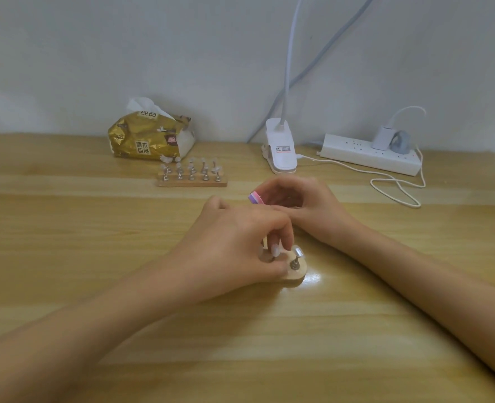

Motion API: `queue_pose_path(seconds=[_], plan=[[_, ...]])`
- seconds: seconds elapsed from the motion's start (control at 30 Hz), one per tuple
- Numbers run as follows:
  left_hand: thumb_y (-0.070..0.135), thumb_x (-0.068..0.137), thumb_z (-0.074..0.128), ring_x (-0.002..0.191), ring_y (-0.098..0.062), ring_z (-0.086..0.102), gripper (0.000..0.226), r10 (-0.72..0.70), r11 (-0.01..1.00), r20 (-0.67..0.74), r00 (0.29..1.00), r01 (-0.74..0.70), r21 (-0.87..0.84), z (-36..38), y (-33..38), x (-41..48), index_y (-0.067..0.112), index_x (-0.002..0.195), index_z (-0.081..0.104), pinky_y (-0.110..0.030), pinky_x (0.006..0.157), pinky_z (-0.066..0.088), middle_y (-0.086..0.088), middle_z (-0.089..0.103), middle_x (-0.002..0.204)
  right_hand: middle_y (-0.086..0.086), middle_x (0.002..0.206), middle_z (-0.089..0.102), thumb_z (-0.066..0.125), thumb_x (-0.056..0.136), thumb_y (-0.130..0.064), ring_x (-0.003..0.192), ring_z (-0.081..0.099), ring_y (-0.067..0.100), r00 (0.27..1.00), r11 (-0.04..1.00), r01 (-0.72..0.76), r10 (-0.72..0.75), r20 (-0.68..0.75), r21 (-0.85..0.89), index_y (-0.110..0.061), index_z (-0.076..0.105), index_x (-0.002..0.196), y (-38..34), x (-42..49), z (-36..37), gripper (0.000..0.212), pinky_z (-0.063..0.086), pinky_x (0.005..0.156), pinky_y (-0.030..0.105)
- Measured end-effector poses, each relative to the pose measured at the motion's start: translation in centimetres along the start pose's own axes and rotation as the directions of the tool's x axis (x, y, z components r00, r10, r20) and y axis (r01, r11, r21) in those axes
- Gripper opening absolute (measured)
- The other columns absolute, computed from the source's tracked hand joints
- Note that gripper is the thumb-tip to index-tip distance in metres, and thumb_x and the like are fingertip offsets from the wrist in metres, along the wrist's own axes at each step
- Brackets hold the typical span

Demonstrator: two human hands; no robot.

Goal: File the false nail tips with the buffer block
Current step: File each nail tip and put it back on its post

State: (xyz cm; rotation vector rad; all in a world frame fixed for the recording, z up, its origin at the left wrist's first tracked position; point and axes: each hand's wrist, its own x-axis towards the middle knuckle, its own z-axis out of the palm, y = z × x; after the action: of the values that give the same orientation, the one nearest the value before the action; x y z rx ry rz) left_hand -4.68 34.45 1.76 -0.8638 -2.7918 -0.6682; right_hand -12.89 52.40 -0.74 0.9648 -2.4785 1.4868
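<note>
A small wooden stand (297, 275) lies on the table at the centre, mostly covered by my left hand (240, 245). My left fingers pinch a metal peg with a false nail tip (275, 251) on that stand. Beside it another peg with a clear tip (298, 253) stands free. My right hand (301, 203) sits just behind, its fingers curled round a pink and purple buffer block (256, 197), of which only the left end shows. A second wooden stand (193, 181) with several clear nail tips on pegs lies farther back.
A gold tissue pack (150, 135) lies at the back by the wall. A white clip lamp base (281, 146) stands to its right, then a white power strip (371, 154) with a plug and a looping white cable (397, 190).
</note>
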Motion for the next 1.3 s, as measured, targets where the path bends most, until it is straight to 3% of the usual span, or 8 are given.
queue_pose_path(seconds=[0.2,0.4,0.57,0.7,0.83,1.03,1.17,1.3], plan=[[0.051,0.082,0.064,0.099,-0.001,0.049,0.016,0.071,0.993,-0.09,0.993,-0.062,0.096,0.5,1.0,0.4,0.036,0.087,0.059,-0.029,0.082,0.021,0.022,0.062,0.094,0.011,0.097,0.076,0.071,0.087,0.005,0.092,0.073,0.024,1.0,1.0,-0.004,0.003,0.013,0.006,-0.003,0.072,0.106,0.0,0.1,0.1,0.02,0.058,0.082,0.032],[0.031,0.085,0.068,0.085,0.005,0.041,0.008,0.206,0.975,-0.17,0.964,-0.187,0.12,1.2,1.5,0.0,0.033,0.083,0.061,-0.027,0.078,0.019,0.019,0.062,0.091,0.011,0.096,0.075,0.073,0.086,0.004,0.091,0.072,0.024,0.999,1.0,-0.02,0.019,0.035,0.017,-0.004,0.072,0.105,-0.2,0.1,0.1,0.021,0.057,0.081,0.033],[0.014,0.086,0.074,0.071,-0.004,0.064,0.009,0.085,0.878,-0.205,0.975,-0.171,-0.447,-1.3,0.1,1.3,0.018,0.081,0.068,-0.008,0.062,0.041,0.012,0.07,0.081,0.007,0.08,0.07,0.069,0.077,-0.008,0.073,0.06,0.003,1.0,1.0,0.016,-0.016,0.008,-0.019,-0.011,0.07,0.09,-0.3,0.0,0.0,0.013,0.047,0.068,0.016],[0.012,0.087,0.072,0.07,-0.016,0.072,0.007,-0.126,0.752,-0.195,0.973,-0.035,-0.659,-2.1,-4.2,2.3,0.015,0.085,0.066,-0.014,0.061,0.05,-0.001,0.076,0.089,-0.001,0.084,0.072,0.076,0.084,0.002,0.077,0.069,0.01,1.0,0.999,-0.014,0.014,0.004,0.036,-0.011,0.071,0.098,-0.1,0.1,0.1,0.019,0.055,0.076,0.024],[0.012,0.082,0.078,0.079,-0.02,0.069,0.009,-0.267,0.78,-0.156,0.951,0.118,-0.615,-0.8,-7.1,1.8,0.012,0.086,0.07,-0.036,0.079,0.057,0.001,0.076,0.09,0.009,0.095,0.075,0.076,0.086,-0.004,0.089,0.071,0.024,0.999,0.999,-0.04,0.04,-0.017,0.005,-0.006,0.073,0.102,-0.1,0.1,0.2,0.016,0.059,0.085,0.038],[0.016,0.075,0.084,0.068,0.003,0.06,0.011,-0.234,0.856,-0.147,0.961,0.132,-0.5,0.0,-7.8,1.6,0.023,0.078,0.075,-0.008,0.066,0.045,0.023,0.07,0.077,0.002,0.091,0.074,0.077,0.088,-0.018,0.085,0.07,0.016,0.992,0.997,-0.066,0.06,-0.115,-0.046,-0.012,0.071,0.094,-0.3,0.1,0.2,0.01,0.058,0.081,0.037],[0.015,0.074,0.085,0.065,0.002,0.06,0.016,-0.207,0.891,-0.118,0.971,0.137,-0.433,0.2,-7.8,1.8,0.026,0.071,0.073,-0.009,0.064,0.044,0.023,0.069,0.071,0.004,0.09,0.073,0.078,0.087,-0.012,0.083,0.071,0.021,0.998,1.0,-0.004,0.002,-0.067,-0.03,-0.007,0.068,0.097,-0.8,-0.1,0.5,0.014,0.059,0.081,0.04],[0.019,0.073,0.085,0.074,-0.01,0.065,0.016,-0.192,0.907,-0.111,0.975,0.134,-0.398,0.3,-7.9,1.9,0.028,0.07,0.073,-0.026,0.074,0.054,0.017,0.071,0.076,0.002,0.092,0.073,0.079,0.085,-0.009,0.083,0.072,0.018,0.998,0.999,0.043,-0.043,-0.04,-0.012,-0.006,0.067,0.097,-1.2,-0.2,0.9,0.018,0.06,0.08,0.037]])
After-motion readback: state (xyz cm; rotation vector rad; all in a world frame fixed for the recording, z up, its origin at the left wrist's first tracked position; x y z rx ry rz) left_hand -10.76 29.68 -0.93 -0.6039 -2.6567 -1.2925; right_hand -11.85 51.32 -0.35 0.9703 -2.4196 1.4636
